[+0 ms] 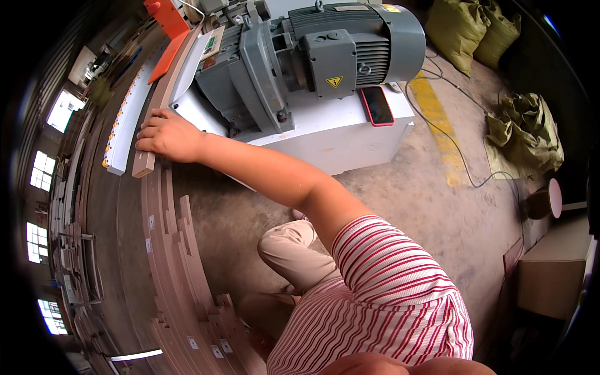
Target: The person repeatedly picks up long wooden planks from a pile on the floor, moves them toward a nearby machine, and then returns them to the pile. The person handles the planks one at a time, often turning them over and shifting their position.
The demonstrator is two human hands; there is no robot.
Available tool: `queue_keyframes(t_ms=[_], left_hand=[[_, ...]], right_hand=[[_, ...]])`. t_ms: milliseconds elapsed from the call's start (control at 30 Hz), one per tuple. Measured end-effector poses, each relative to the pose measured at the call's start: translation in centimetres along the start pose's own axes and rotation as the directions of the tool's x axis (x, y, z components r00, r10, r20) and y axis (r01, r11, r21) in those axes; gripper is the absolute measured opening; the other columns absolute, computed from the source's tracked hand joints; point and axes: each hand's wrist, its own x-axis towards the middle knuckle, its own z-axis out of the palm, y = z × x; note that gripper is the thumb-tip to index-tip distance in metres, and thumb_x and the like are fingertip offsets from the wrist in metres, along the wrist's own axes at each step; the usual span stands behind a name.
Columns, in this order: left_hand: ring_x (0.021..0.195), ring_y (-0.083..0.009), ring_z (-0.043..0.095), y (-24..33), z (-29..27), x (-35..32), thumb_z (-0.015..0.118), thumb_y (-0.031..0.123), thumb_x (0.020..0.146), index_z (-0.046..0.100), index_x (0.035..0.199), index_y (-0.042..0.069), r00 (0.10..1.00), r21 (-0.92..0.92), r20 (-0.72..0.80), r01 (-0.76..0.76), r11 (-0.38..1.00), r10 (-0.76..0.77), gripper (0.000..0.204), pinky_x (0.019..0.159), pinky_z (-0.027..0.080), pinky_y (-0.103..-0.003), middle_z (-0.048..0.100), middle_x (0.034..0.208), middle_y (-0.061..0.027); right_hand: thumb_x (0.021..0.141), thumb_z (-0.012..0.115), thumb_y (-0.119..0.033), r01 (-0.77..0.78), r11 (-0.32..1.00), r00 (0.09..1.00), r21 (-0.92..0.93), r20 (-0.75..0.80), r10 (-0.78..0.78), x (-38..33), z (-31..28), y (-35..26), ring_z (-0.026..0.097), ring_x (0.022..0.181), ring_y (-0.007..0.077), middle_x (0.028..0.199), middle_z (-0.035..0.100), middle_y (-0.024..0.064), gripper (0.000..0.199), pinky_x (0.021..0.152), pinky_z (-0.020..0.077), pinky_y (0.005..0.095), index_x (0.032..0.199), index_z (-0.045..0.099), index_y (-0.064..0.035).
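Note:
My right arm reaches across to the upper left. There my right hand [169, 135] lies over the near end of a long brown board [144, 164], with its fingers curled round the board's edge. The board rests along the machine, beside a pale metal rail [119, 156] with a row of small yellow rollers. Beyond the hand, an orange bracket [167, 61] rises over the rail. To the right of the hand stands a large grey electric motor with gearbox [340, 53] on a white machine base [319, 147]. My left hand does not show.
A phone in a red case [377, 106] lies on the base. Several brown boards [165, 269] are stacked at the lower left. Cables [450, 134] run over the floor. Yellowish sacks [459, 31], a crumpled sack [528, 128] and a cardboard box [553, 269] are at the right.

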Motion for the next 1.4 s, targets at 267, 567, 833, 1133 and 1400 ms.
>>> queue_keyframes(t_ms=[267,567,833,1133,1400], left_hand=[[0.100,-0.0226,0.060,22.5,3.3,-3.3,0.048,0.029,0.102,0.051,0.129,0.000,0.917,-0.093,0.088,-0.380,0.920,0.388,0.040,0.095,0.048,-0.037,0.062,0.107,-0.0136],[0.115,-0.0302,0.058,40.2,4.6,-6.7,0.041,0.033,0.105,0.038,0.142,-0.002,0.683,-0.507,0.145,-0.570,0.647,0.716,0.051,0.098,0.047,-0.041,0.055,0.129,-0.0209],[0.123,-0.0309,0.054,41.1,0.6,-8.7,0.039,0.035,0.106,0.037,0.144,0.000,0.700,-0.354,0.000,-0.668,0.655,0.714,0.052,0.102,0.043,-0.041,0.051,0.137,-0.0204],[0.115,-0.0403,0.055,35.4,-3.5,-11.2,0.080,0.026,0.075,0.004,0.156,0.008,0.717,0.520,0.153,-0.643,0.562,0.680,0.113,0.093,0.049,-0.042,0.042,0.134,-0.0255],[0.102,-0.0384,0.060,15.4,-7.6,-20.0,0.065,-0.001,0.070,0.023,0.154,0.019,0.862,0.749,-0.266,-0.097,0.655,0.431,0.096,0.084,0.052,-0.048,0.053,0.126,-0.0178]], right_hand=[[0.082,0.063,-0.008,0.051,0.972,0.997,0.228,-0.075,-0.035,-0.8,-2.9,-6.0,0.056,0.122,0.0251,0.123,0.063,0.0090,0.030,0.108,0.0397,0.0436,0.112,0.063,-0.0085],[0.097,0.056,-0.042,-0.567,-0.529,0.343,0.631,0.765,0.545,0.1,-2.4,-3.4,0.065,0.088,0.0217,0.104,0.064,0.0110,0.043,0.078,0.0543,0.0372,0.107,0.057,-0.0008],[0.100,0.055,-0.024,-0.686,-0.466,0.444,0.559,0.829,0.341,1.5,-4.4,-11.2,0.067,0.096,0.0211,0.112,0.065,0.0140,0.037,0.084,0.0560,0.0339,0.122,0.053,0.0050],[0.093,0.069,-0.013,-0.797,-0.380,0.525,0.469,0.849,-0.054,-8.6,-0.3,-33.8,0.059,0.098,0.0089,0.107,0.064,0.0031,0.036,0.081,0.0493,0.0263,0.121,0.052,0.0008],[0.098,0.059,-0.030,-0.773,-0.549,0.251,0.317,0.948,0.194,-9.3,5.1,-33.8,0.066,0.093,0.0163,0.107,0.066,0.0092,0.037,0.081,0.0553,0.0303,0.118,0.055,0.0006]])
